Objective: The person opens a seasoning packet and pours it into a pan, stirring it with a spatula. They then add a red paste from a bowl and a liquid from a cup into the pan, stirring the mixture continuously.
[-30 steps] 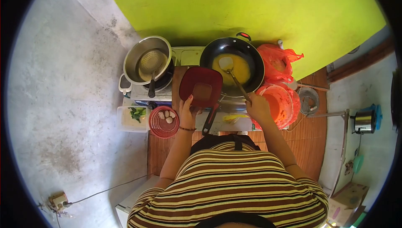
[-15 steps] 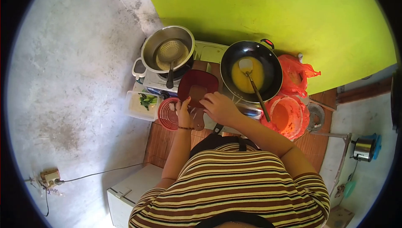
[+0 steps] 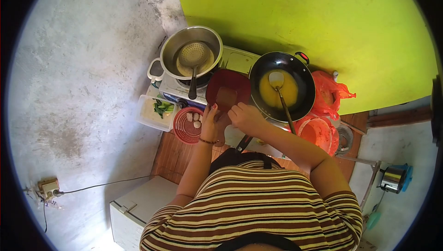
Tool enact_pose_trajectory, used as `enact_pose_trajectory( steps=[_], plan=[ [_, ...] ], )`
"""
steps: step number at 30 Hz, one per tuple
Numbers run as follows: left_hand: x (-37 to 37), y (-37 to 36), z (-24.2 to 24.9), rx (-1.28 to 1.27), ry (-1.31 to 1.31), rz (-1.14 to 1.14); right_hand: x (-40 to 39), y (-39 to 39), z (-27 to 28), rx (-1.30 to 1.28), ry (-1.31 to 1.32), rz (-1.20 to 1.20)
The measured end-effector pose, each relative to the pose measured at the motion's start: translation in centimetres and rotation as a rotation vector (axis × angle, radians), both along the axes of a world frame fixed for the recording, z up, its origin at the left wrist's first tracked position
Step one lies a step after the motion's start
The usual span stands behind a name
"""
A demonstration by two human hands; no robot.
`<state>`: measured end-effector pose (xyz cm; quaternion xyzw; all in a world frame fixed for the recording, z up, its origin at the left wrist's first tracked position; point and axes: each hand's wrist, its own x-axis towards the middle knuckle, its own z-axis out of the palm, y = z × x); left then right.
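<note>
A dark red bowl (image 3: 236, 79) with a brownish patch at its bottom is held tilted between the steel pot and the wok. My left hand (image 3: 210, 122) grips the bowl's near edge, thumb up along it. My right hand (image 3: 247, 117) is closed, fingertips pressed together at the near right edge of the bowl; what they hold, if anything, is hidden. Right of the bowl, the black wok (image 3: 305, 101) contains yellow liquid and a long-handled spatula (image 3: 284, 105). At left, the steel pot (image 3: 168, 50) has a perforated skimmer (image 3: 194, 55) resting in it.
A red basket (image 3: 177, 128) with several pale pieces stands near my left hand, beside a clear tub (image 3: 144, 112) of greens. Red plastic bags (image 3: 330, 94) and an orange-red bucket (image 3: 318, 131) are right of the wok. A white cabinet (image 3: 138, 205) stands lower left.
The camera view has shifted slightly. The bowl and both hands appear a little further right, and my right fingertips have drawn back toward the bowl's near edge. Pale pieces in the basket show more.
</note>
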<state>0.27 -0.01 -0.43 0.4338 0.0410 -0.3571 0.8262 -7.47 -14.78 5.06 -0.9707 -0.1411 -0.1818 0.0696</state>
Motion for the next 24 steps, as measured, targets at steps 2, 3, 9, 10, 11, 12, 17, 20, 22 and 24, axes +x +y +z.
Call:
enact_pose_trajectory(
  steps=[2, 3, 9, 10, 11, 12, 17, 20, 22, 24],
  plan=[
    [0.0, -0.9, 0.3, -0.03, -0.009, 0.003, 0.9, -1.1, 0.5, 0.015, -0.019, -0.031],
    [0.2, -1.3, 0.2, -0.011, -0.043, -0.01, 1.5, -1.7, 0.7, 0.022, -0.031, -0.047],
    [1.1, -3.0, 0.6, 0.03, -0.399, -0.162, 5.3, -5.6, 1.0, -0.095, -0.075, -0.122],
    [1.3, -3.5, 0.8, 0.042, -0.466, -0.17, 5.8, -6.2, 0.9, -0.108, -0.074, -0.132],
    [1.6, -4.0, 1.0, 0.047, -0.488, -0.181, 6.4, -6.8, 0.8, -0.121, -0.074, -0.14],
    [2.0, -4.6, 1.2, 0.052, -0.51, -0.191, 7.1, -7.5, 0.6, -0.134, -0.075, -0.148],
    [4.0, -7.8, 2.2, 0.096, -0.545, -0.267, 10.6, -11.2, -1.1, -0.177, -0.097, -0.195],
    [6.0, -10.1, 0.1, 0.185, -0.688, -0.27, 12.3, -13.2, -2.3, -0.205, -0.07, -0.223],
    [7.2, -11.8, -0.8, 0.227, -0.762, -0.256, 13.2, -14.1, -3.2, -0.207, -0.037, -0.235],
    [8.5, -13.5, -3.0, 0.244, -0.727, -0.276, 14.1, -14.9, -4.0, -0.201, -0.002, -0.245]
  ],
)
